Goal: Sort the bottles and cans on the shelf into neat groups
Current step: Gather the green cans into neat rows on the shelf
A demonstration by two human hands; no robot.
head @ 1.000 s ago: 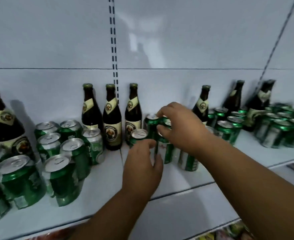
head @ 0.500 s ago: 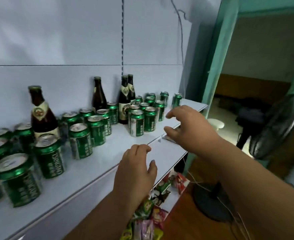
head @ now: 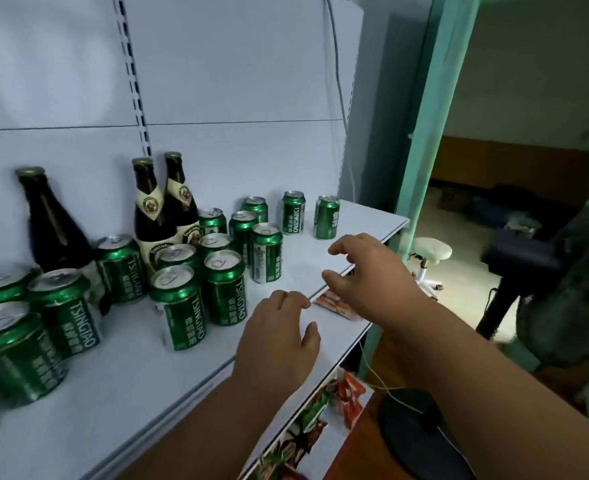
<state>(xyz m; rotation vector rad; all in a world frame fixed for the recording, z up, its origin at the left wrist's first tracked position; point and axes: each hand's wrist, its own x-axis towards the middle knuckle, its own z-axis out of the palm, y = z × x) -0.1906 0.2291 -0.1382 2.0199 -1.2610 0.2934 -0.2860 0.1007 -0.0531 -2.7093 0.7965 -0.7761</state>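
My left hand (head: 279,336) hangs loosely curled and empty over the white metal shelf (head: 120,386); my right hand (head: 369,271) spreads open, empty. Green aluminium cans (head: 223,289) and dark glass bottles (head: 154,209) stand beyond-left of both.

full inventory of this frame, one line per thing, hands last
green cans: at least fourteen, green with silver tops, standing across the shelf; two apart at the far right end
brown bottles: three, dark with cream labels, at the back wall
shelf: one, white
snack packets: several, red and green, on the level below
stool: one, white, on the floor beyond
fan: one, dark, far right
left hand: over the shelf edge, holding nothing
right hand: fingers spread, empty
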